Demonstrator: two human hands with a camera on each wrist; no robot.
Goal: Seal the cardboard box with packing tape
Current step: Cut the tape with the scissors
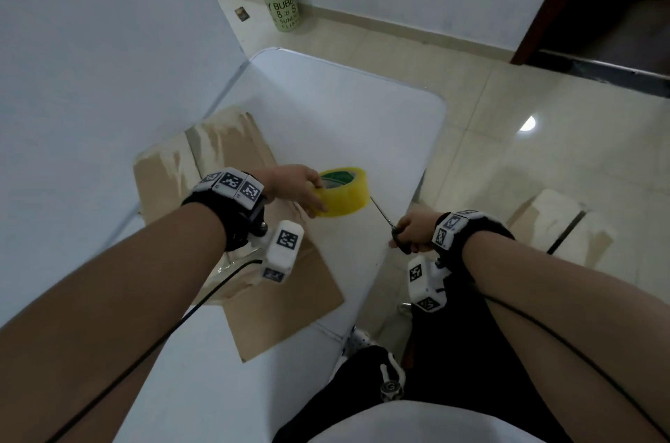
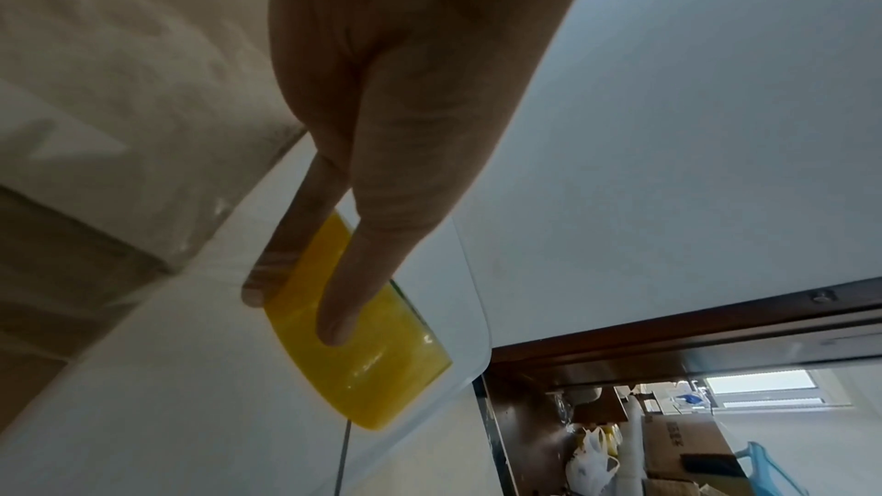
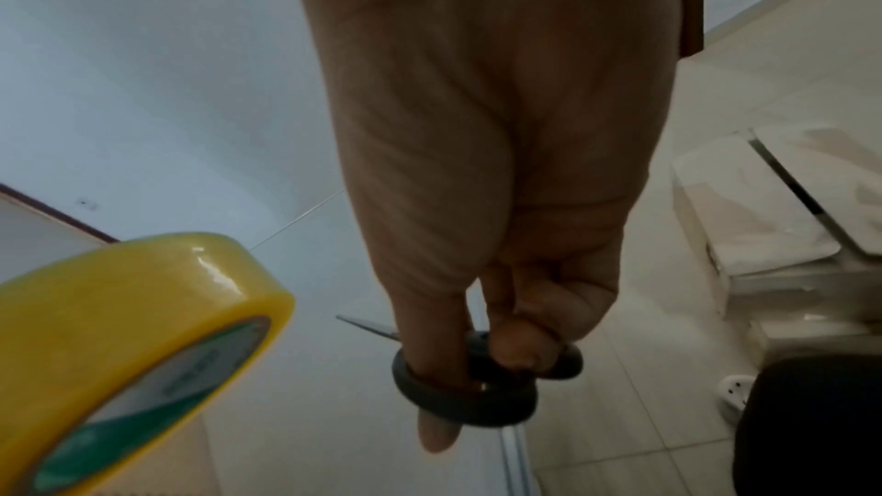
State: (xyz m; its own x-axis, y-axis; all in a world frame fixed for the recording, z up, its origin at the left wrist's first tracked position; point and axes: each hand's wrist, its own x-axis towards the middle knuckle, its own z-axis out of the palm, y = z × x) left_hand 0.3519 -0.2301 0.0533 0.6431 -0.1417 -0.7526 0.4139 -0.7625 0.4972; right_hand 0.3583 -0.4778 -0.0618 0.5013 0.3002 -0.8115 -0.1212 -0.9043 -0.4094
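Observation:
A flattened brown cardboard box (image 1: 261, 283) lies on the white table (image 1: 326, 116), partly under my left arm. My left hand (image 1: 311, 194) grips a yellow roll of packing tape (image 1: 344, 194) with a green core, just above the table near its right edge. In the left wrist view my fingers (image 2: 334, 297) lie across the roll (image 2: 377, 364). My right hand (image 1: 408, 234) holds scissors (image 1: 384, 216) by the dark handles, blades pointing at the roll. In the right wrist view my fingers pass through the handle loops (image 3: 467, 391), with the roll (image 3: 119, 334) at lower left.
A white wall runs along the table's left side. A green bin (image 1: 281, 0) stands on the tiled floor in the far corner. Another taped cardboard box (image 1: 558, 225) sits on the floor to the right. My dark-clothed legs are below the table's near edge.

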